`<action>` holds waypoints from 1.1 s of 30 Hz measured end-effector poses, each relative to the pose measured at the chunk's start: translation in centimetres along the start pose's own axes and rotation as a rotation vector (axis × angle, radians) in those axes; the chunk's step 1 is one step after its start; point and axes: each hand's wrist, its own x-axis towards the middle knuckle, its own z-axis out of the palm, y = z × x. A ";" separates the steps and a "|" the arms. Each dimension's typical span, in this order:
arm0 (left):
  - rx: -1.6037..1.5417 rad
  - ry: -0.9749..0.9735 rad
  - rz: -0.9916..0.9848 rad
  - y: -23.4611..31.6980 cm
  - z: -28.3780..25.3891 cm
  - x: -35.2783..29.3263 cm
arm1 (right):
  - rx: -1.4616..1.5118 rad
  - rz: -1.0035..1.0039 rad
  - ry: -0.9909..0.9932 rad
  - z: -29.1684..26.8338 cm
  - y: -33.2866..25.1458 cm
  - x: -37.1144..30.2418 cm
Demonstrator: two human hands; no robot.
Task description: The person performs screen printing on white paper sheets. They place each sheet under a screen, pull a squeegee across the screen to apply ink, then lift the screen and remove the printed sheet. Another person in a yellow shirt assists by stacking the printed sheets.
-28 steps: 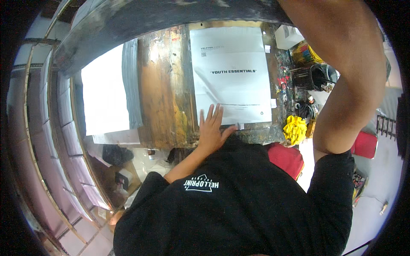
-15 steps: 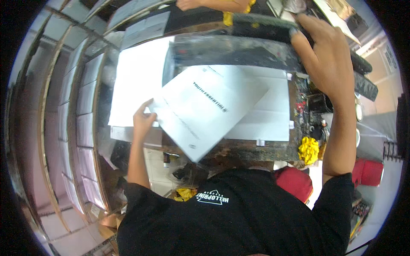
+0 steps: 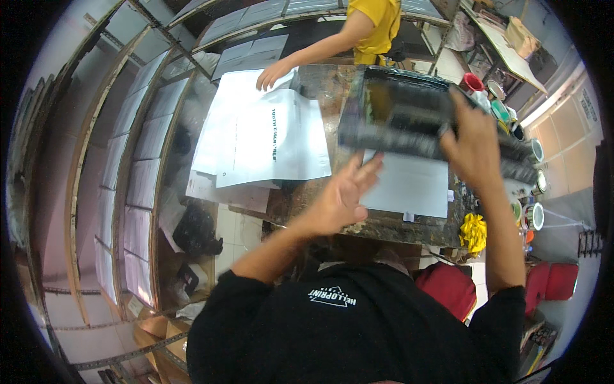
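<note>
Blur smears the dark screen frame [image 3: 409, 125] gripped by right hand [image 3: 473, 144]; left hand [image 3: 342, 195] spread open.

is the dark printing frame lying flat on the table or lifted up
Lifted: the right hand holds the dark frame tilted above the white sheet.

A worn, paint-stained workbench [image 3: 332, 102] carried a stack of white printed bags [image 3: 256, 137] on its left part, a single white sheet [image 3: 412, 185] under the dark printing frame [image 3: 409, 118], and paint tins [image 3: 534, 153] along its right edge.
</note>
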 end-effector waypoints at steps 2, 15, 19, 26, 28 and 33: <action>-0.544 0.305 -0.109 -2.5 4.0 -2.4 | -0.008 -0.119 -0.208 2.5 0.2 -4.6; -0.532 0.996 -0.958 -22.2 -2.7 -7.3 | 0.109 -0.181 -0.322 24.6 2.7 -20.9; -0.442 0.957 -0.967 -20.1 -1.5 -6.4 | 0.119 -0.142 -0.298 30.5 6.9 -10.6; -0.433 1.024 -0.964 -20.8 -1.6 -6.7 | 0.103 -0.149 -0.218 39.4 15.4 10.8; -0.415 1.051 -0.942 -20.8 -1.0 -7.1 | 0.156 -0.166 -0.428 39.2 17.6 16.3; -0.377 0.996 -0.882 -20.0 -0.4 -9.1 | 0.093 -0.188 -0.187 40.1 18.6 16.4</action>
